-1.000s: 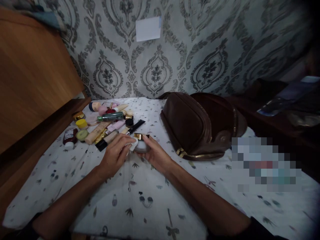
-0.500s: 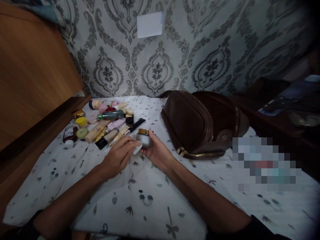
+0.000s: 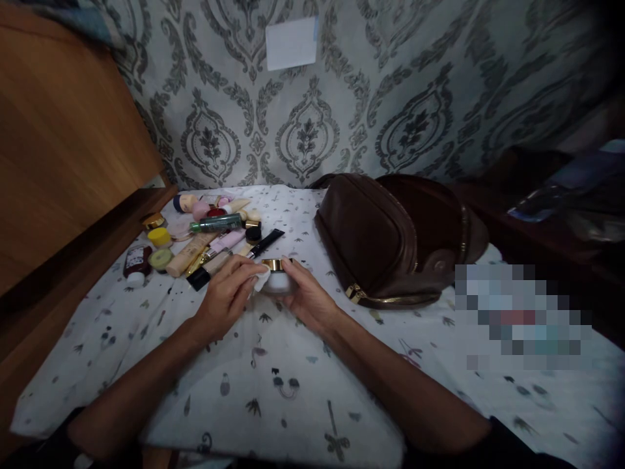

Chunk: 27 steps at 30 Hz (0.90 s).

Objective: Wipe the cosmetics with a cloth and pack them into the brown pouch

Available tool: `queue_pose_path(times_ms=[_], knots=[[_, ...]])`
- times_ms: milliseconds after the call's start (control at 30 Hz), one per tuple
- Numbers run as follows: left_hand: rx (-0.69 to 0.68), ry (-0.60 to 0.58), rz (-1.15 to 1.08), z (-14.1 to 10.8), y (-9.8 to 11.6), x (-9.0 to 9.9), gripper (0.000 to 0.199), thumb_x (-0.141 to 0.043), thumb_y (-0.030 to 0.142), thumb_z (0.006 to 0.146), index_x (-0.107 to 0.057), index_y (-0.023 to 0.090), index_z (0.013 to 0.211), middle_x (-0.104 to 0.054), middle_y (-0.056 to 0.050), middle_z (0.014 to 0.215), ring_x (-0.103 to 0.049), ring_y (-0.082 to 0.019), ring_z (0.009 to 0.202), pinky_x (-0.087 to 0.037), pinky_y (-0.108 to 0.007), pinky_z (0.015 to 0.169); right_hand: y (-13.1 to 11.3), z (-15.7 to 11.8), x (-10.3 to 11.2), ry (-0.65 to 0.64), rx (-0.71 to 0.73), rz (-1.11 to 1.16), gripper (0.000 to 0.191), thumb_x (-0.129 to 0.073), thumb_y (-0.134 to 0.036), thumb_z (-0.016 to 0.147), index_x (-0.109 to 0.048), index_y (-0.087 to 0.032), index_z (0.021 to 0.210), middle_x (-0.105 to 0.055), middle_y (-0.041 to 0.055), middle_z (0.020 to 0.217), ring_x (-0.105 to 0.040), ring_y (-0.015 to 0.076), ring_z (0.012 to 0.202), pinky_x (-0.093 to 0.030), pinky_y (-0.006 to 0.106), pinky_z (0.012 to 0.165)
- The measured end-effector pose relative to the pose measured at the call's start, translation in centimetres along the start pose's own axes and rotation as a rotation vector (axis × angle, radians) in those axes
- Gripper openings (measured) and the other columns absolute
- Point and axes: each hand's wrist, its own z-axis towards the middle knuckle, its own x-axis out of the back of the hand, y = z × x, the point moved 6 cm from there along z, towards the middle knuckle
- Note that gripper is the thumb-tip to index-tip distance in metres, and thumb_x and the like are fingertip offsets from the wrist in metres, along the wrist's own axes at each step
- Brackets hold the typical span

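Observation:
My right hand [image 3: 312, 296] is closed around a pale jar [image 3: 278, 282] with a gold lid, gripping it from the right side. A small white wipe [image 3: 261, 279] is pinched in my left hand [image 3: 228, 296], and it touches the jar's left side near the lid. Both hands are above the patterned white cloth [image 3: 273, 404]. Just beyond my left hand lie a black tube [image 3: 267, 242] and a bottle with a black cap [image 3: 199, 279], partly covered by the fingers.
Several cosmetics, among them a green bottle [image 3: 217, 223] and a yellow-lidded jar [image 3: 159, 236], lie at the left back. A brown bag [image 3: 371, 241] stands right of centre. A wooden cabinet [image 3: 73, 117] borders the left; a blurred patch [image 3: 522, 319] covers something at right.
The jar has tipped and shifted slightly to the left and down. My left hand has moved a little left, and more of the wipe shows, now nearer the lid.

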Motion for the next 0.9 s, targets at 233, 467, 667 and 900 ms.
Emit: queue_pose_path(times_ms=[233,467,667,900], knots=[[-0.043,-0.072,-0.037,-0.3,0.4,-0.7,0.026,-0.044,0.016,0.099,-0.063,0.020,0.115,-0.059,-0.008,0.103,-0.060,-0.018,0.096,-0.051,-0.030,0.083,-0.1,0.2,0.4,0.029,0.014,0.018,0.034,-0.082,-0.046,0.069,-0.064,-0.021,0.083,-0.069,-0.0007,0.081,-0.063,0.0166,0.076,-0.052,0.029,0.067],[-0.047,-0.108,-0.078,-0.3,0.5,-1.1,0.025,-0.044,0.015,0.099,-0.063,0.020,0.114,-0.059,-0.008,0.103,-0.060,-0.018,0.095,-0.051,-0.030,0.082,-0.3,0.7,0.4,0.023,-0.008,0.069,0.036,-0.079,-0.050,0.072,-0.066,-0.020,0.086,-0.072,0.0021,0.084,-0.066,0.0193,0.082,-0.054,0.032,0.072],[0.030,0.004,-0.032,0.0,-0.4,-0.1,0.024,-0.047,0.014,0.098,-0.065,0.021,0.113,-0.061,-0.006,0.102,-0.059,-0.018,0.098,-0.049,-0.031,0.084,0.2,0.3,-0.3,-0.050,-0.017,-0.017,0.037,-0.077,-0.053,0.073,-0.068,-0.018,0.081,-0.069,0.0011,0.077,-0.062,0.0174,0.075,-0.048,0.029,0.068],[-0.036,-0.047,-0.067,-0.2,0.1,-0.5,0.028,-0.047,0.011,0.097,-0.063,0.022,0.117,-0.058,-0.006,0.104,-0.058,-0.016,0.097,-0.048,-0.030,0.085,-0.4,0.1,0.2,0.028,0.032,0.040,0.032,-0.084,-0.043,0.067,-0.066,-0.018,0.074,-0.064,-0.0039,0.071,-0.055,0.0108,0.065,-0.044,0.023,0.061]])
